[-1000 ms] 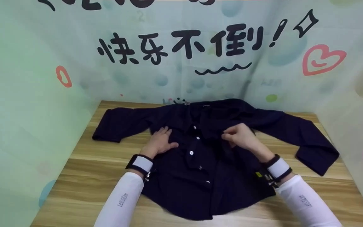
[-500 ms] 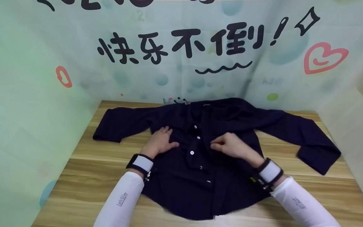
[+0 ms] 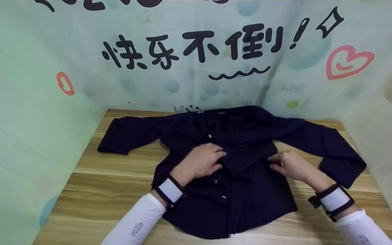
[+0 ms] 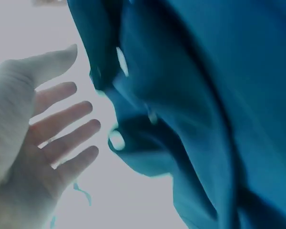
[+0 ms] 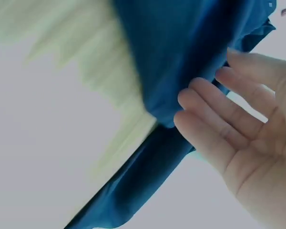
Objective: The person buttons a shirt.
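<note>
Fingers: left hand (image 3: 201, 162) lies on the shirt front at frame centre, fingers (image 4: 66, 138) straight and spread in the wrist view, gripping nothing. Right hand (image 3: 289, 164) sits at the shirt's right side edge, centre-right; fingers (image 5: 214, 114) straight, tips touching the cloth. Whether the thumb pinches the edge, can't tell.

Table (image 3: 90, 183): pale wood-grain planks, bare strips at lower left and lower right. Printed backdrop (image 3: 29, 102) walls it in on the left, back and right, so side room is tight.

Shirt (image 3: 243, 200): dark navy, soft, creased, spread flat mid-frame, collar at the back edge. Left sleeve (image 3: 128, 134) reaches toward the left wall, cuff short of the table edge. Right sleeve (image 3: 332, 149) bends down at right, cuff near the right wall. Hem rounded, close to the near table edge.

Small white buttons (image 3: 224, 196) run down the placket; some are hidden under the left hand. Both forearms cut off at the bottom edge. Wrist views are blurred and colour-shifted.
</note>
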{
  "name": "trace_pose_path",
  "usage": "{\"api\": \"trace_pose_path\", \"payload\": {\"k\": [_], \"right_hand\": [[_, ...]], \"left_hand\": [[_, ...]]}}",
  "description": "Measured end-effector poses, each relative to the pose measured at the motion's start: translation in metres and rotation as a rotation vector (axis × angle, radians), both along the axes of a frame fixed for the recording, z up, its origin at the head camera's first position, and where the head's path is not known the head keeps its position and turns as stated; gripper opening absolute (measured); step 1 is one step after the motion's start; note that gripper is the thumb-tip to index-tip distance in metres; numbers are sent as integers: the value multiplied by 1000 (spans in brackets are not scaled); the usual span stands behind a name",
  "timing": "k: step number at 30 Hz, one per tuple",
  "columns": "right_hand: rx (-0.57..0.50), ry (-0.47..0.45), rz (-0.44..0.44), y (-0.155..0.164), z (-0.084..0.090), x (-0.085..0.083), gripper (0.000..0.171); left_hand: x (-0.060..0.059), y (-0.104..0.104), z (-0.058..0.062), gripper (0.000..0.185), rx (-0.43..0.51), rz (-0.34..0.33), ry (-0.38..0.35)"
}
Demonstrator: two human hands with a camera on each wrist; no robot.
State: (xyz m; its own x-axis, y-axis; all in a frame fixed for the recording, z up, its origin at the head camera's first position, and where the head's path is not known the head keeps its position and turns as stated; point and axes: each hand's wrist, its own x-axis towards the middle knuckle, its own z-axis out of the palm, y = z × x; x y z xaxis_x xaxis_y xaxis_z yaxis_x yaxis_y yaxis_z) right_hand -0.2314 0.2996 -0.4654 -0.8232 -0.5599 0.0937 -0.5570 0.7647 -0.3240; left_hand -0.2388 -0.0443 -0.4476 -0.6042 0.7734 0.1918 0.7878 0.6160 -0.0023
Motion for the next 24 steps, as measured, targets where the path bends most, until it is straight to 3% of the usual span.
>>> {"api": "trace_pose_path", "payload": {"k": [4,8,15,19,24], "right_hand": [[52,1,59,4,-6,3,26],[111,29,93,2,-10,4,28],[123,147,132,-7,-19,0,10],[112,192,156,-8,-22,-2,19],[98,160,174,-2,-21,-3,27]], "left_hand": [[8,30,-7,35,-69,-126,41],[14,54,-18,29,-142,-206,97],[16,69,-32,13,-254,-180,164],[14,63,-34,10,-254,-157,153],[10,47,-29,6,-219,-131,133]]}}
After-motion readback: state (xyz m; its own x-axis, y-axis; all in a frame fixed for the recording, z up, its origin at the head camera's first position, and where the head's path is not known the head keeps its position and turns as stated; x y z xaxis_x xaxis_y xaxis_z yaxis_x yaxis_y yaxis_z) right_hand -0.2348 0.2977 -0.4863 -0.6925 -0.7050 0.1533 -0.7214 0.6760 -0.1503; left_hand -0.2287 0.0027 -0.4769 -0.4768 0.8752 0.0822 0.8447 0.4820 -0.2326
